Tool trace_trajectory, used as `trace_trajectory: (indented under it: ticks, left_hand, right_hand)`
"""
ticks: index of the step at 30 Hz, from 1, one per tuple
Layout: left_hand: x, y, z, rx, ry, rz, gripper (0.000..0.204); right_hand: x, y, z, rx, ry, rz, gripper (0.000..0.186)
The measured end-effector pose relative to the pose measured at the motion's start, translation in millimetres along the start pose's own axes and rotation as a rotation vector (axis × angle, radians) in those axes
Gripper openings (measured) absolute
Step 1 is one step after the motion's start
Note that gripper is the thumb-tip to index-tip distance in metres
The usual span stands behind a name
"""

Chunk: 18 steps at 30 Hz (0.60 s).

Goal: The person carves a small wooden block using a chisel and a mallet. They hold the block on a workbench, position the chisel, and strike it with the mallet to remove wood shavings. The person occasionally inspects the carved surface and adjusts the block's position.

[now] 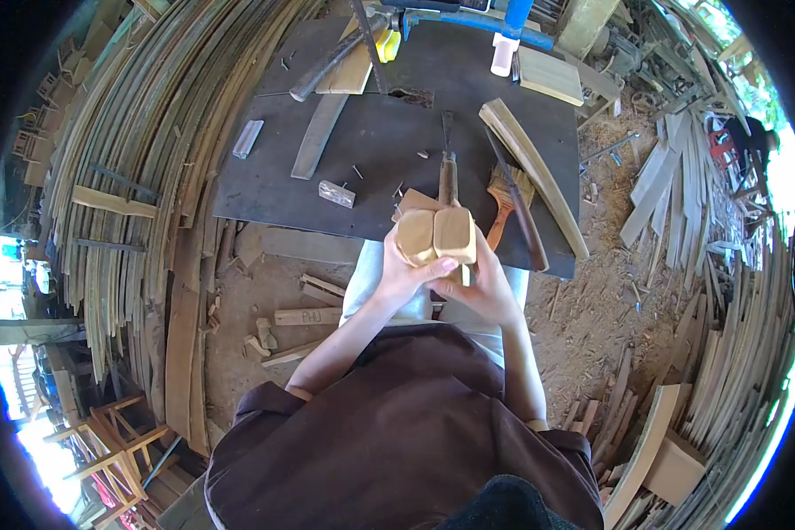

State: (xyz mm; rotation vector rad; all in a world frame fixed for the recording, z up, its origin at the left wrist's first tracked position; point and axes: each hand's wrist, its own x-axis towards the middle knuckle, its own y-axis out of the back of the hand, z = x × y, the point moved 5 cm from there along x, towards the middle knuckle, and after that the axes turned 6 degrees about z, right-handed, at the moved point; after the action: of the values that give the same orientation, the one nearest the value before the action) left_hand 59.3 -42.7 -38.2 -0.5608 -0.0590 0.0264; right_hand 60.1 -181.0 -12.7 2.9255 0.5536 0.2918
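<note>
Close in front of my body, at the near edge of the dark worktable (389, 132), I hold a pair of wooden blocks (415, 234) side by side with rounded end faces toward me. My left hand (404, 276) wraps the left block, its thumb lying across the front below the end faces. Around the right block's side curls my right hand (490, 290); some of its fingers are hidden behind the wood. Just beyond the blocks lies a chisel (449, 172), blade pointing away. A flat brush (503, 201) and a dark file (521, 208) rest to the right.
A long wooden strip (534, 177) lies along the table's right side. Farther back are a hammer (337, 64), a flat board (549, 76) and a blue clamp (468, 19). A small block (336, 194) and several nails lie left. Stacked planks (141, 177) flank the table.
</note>
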Motion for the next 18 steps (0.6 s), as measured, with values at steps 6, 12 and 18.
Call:
trace_trajectory:
  ticks: [6, 12, 18]
  left_hand:
    - [22, 6, -19, -0.241, 0.085, 0.087, 0.066]
    - [24, 23, -36, -0.171, 0.195, 0.026, 0.065]
    - [41, 33, -15, 0.234, 0.076, -0.213, 0.075]
  right_hand:
    - [5, 11, 1, 0.034, -0.13, 0.134, 0.095]
    - [13, 19, -5, -0.223, 0.113, 0.143, 0.079]
    - [8, 31, 8, -0.391, 0.032, 0.02, 0.081]
